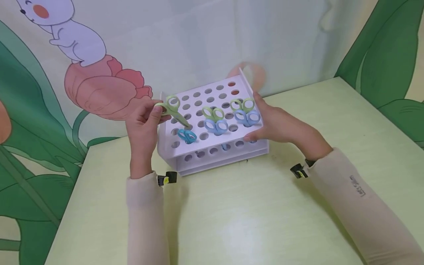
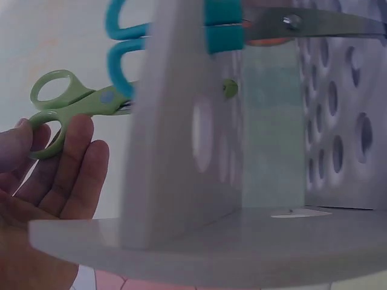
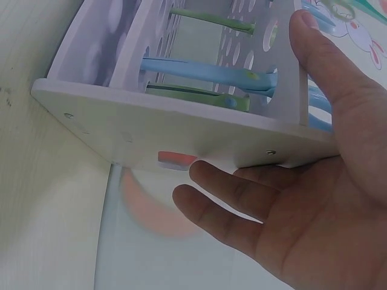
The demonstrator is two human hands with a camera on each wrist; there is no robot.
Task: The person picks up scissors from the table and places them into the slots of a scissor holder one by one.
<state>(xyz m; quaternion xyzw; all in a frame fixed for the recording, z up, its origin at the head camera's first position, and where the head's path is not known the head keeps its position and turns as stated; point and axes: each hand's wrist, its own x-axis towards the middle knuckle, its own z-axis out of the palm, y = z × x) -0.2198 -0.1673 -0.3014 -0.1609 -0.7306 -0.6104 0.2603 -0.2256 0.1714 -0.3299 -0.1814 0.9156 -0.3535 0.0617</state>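
Note:
My left hand pinches one handle ring of light green scissors between thumb and fingers. Their blades point down into a hole on the left side of a white perforated rack; in the left wrist view, part of the scissors is hidden behind the rack's top plate. Just in front of them, teal scissors hang in the rack. My right hand holds the rack's right end panel, thumb on the top plate's front corner and fingers along the panel's outside.
Blue scissors and green scissors stand in the rack's middle. Another blue pair and green pair stand near its right end. The rack is on a pale green table against a curtain with cartoon prints.

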